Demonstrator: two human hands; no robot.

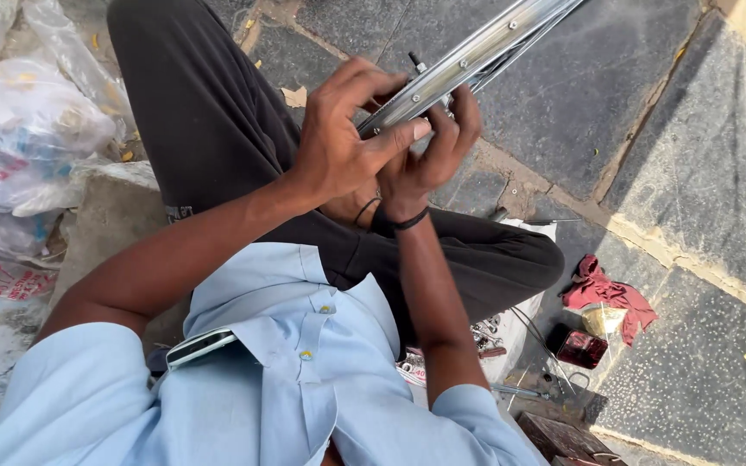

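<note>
Left hand was closed over a silver bicycle wheel rim, thumb laid along its edge; right hand was curled on the rim from beneath. Rim was held above the lap, over stone paving. Judged stiff, light, smooth metal, best gripped across the channel. Red rag lay nearby.
</note>
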